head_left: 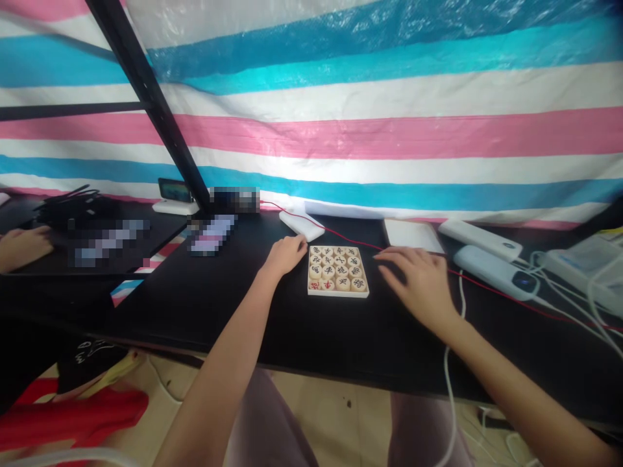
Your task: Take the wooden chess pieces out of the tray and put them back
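At centre I saw pieces [342,271] filling the tray [338,294], no gap left; left hand [286,255] curled at ten o'clock, grip unclear; right hand [421,283] loosely spread, empty, at three.

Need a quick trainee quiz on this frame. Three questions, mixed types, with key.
1. Multiple choice: What lies on the table between the left hand and the right hand?
A) a phone
B) a white tray of round pieces
C) a coil of black cable

2. True or false: The right hand is gripping one of the round pieces.

3. Fill in: In the tray's bottom row, as pictured, ___ pieces carry red characters.

Key:
1. B.
2. False; it is open, with a gap between it and the tray.
3. Two, at the left end of that row.
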Action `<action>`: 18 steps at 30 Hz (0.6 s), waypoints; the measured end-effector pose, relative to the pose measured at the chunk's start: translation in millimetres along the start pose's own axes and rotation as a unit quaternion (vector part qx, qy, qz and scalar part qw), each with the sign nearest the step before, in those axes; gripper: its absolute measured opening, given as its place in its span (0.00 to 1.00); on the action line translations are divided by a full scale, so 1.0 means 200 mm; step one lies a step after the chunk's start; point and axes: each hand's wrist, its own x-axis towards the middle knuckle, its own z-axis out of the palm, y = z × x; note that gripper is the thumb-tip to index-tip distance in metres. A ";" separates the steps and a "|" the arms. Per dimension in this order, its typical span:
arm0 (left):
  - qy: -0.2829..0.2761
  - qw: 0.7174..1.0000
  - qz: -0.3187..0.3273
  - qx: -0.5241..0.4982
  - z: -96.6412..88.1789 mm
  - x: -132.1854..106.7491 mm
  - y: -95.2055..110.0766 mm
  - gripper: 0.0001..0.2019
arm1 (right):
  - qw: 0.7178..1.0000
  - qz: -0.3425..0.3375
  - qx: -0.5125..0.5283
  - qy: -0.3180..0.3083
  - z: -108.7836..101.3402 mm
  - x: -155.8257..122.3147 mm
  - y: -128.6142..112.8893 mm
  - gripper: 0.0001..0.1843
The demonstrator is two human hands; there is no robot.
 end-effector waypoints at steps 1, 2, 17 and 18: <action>-0.001 1.000 -0.001 0.001 0.00 0.00 0.00 0.12 | 0.999 0.019 -0.029 0.006 -0.01 -0.02 0.07 0.12; -0.002 1.000 -0.002 0.003 0.00 0.01 0.00 0.12 | 0.998 0.030 -0.059 0.009 -0.01 -0.06 0.14 0.12; -0.002 1.000 0.001 0.016 -0.01 0.00 0.01 0.12 | 0.989 0.020 0.101 -0.110 -0.06 -0.29 0.09 0.09; -0.004 1.000 0.001 0.015 -0.01 -0.01 0.01 0.12 | 0.987 0.029 0.113 -0.108 -0.07 -0.26 0.08 0.09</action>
